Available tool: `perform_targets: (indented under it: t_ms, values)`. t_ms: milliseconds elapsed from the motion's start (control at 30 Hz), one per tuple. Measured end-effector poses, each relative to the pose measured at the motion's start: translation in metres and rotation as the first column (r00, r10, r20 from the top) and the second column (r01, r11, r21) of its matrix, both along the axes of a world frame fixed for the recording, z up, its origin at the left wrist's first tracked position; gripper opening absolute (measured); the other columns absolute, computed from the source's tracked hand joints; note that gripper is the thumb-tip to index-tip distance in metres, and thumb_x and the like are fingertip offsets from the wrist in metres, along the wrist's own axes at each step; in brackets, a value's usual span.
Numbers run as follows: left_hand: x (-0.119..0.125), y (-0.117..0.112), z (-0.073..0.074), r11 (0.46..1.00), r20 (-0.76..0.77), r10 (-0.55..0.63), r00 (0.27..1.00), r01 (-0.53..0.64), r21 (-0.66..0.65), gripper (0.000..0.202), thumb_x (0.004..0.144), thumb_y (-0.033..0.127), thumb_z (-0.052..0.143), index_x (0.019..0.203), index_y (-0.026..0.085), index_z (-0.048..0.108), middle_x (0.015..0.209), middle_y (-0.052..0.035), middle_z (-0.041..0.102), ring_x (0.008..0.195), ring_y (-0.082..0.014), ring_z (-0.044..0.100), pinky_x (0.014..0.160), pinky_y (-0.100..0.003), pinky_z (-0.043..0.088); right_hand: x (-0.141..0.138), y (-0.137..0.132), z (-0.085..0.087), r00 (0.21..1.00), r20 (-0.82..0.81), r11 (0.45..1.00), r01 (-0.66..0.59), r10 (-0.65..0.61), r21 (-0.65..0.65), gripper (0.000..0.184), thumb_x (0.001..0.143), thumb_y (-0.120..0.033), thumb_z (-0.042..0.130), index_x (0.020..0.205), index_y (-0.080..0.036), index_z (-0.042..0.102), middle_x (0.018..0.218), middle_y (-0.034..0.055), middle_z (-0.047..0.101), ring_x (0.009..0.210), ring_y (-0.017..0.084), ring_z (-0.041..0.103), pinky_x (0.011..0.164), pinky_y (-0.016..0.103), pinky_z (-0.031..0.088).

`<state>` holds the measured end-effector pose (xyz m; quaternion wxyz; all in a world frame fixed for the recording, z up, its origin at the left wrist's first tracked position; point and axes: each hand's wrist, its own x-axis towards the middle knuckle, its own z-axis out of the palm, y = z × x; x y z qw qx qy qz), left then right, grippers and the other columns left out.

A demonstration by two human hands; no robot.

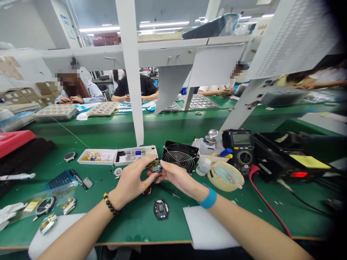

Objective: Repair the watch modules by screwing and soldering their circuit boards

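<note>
Two hands [132,181] [177,177] around a circuit board [155,167], print illegible

A long table [92,130] topped in green runs across the room, with another green-topped table [222,103] beyond it. White upright posts [132,72] rise from the table to carry a white overhead shelf [162,54], and a white sheet [215,65] hangs from the shelf's front edge. Cardboard boxes [45,90] are stacked by the pale far wall [29,29], which bears a pinned poster [67,27]. Long strip lights [164,24] shine brightly across the white ceiling.
</note>
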<state>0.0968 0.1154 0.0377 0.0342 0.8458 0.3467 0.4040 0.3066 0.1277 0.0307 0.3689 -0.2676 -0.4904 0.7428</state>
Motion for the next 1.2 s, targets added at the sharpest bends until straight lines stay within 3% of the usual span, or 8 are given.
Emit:
perform_targets:
  t_ms: [133,267,533,933,1200]
  values:
    - [0.0019,-0.0014,0.0030,0.999,0.011,0.015,1.000,-0.015,0.033,0.049,0.099,0.027,0.070,0.145,0.028,0.054,0.142,-0.0111,0.065,0.130,-0.0280,0.064,0.111,-0.048,0.057,0.0008,-0.0005,0.0017,1.000,0.001,0.999,0.005,-0.005,0.046,0.055,0.095,-0.062,0.069,0.128,-0.019,0.069,0.115,0.0125,0.075,0.108,0.023,0.071,0.088,0.034,0.056]
    - [0.0018,-0.0023,0.0033,0.999,0.016,0.033,0.999,-0.033,0.026,0.047,0.096,0.026,0.074,0.141,0.028,0.058,0.131,-0.0099,0.069,0.121,-0.0264,0.067,0.105,-0.045,0.060,0.0021,0.0004,0.0008,0.999,0.051,0.997,-0.001,-0.004,0.084,0.055,0.096,-0.060,0.068,0.134,-0.019,0.067,0.126,0.0126,0.072,0.113,0.023,0.069,0.089,0.032,0.056]
    - [0.0010,-0.0032,0.0057,1.000,0.032,-0.008,0.999,0.008,0.004,0.050,0.095,0.022,0.074,0.141,0.028,0.057,0.132,-0.0094,0.071,0.121,-0.0258,0.069,0.105,-0.044,0.061,0.0046,0.0034,0.0019,0.992,0.125,0.984,-0.040,0.018,0.175,0.056,0.096,-0.058,0.070,0.138,-0.020,0.065,0.126,0.0120,0.070,0.119,0.024,0.066,0.091,0.033,0.056]
    - [0.0028,-0.0036,0.0060,0.999,0.046,0.031,0.998,-0.029,-0.025,0.049,0.089,0.024,0.082,0.132,0.026,0.060,0.125,-0.0067,0.073,0.115,-0.0247,0.069,0.102,-0.041,0.060,0.0042,0.0010,0.0028,0.992,0.126,0.995,-0.028,0.015,0.099,0.060,0.094,-0.063,0.070,0.131,-0.016,0.068,0.114,0.0120,0.074,0.103,0.021,0.069,0.088,0.031,0.054]
    - [0.0039,-0.0052,0.0026,0.999,0.030,0.023,0.999,-0.023,-0.029,0.054,0.095,0.030,0.075,0.144,0.027,0.054,0.134,-0.0104,0.067,0.123,-0.0261,0.064,0.108,-0.043,0.055,0.0033,0.0024,0.0002,0.999,0.034,0.999,-0.035,0.035,0.026,0.056,0.091,-0.065,0.073,0.117,-0.016,0.072,0.105,0.0104,0.075,0.092,0.017,0.069,0.083,0.029,0.053]
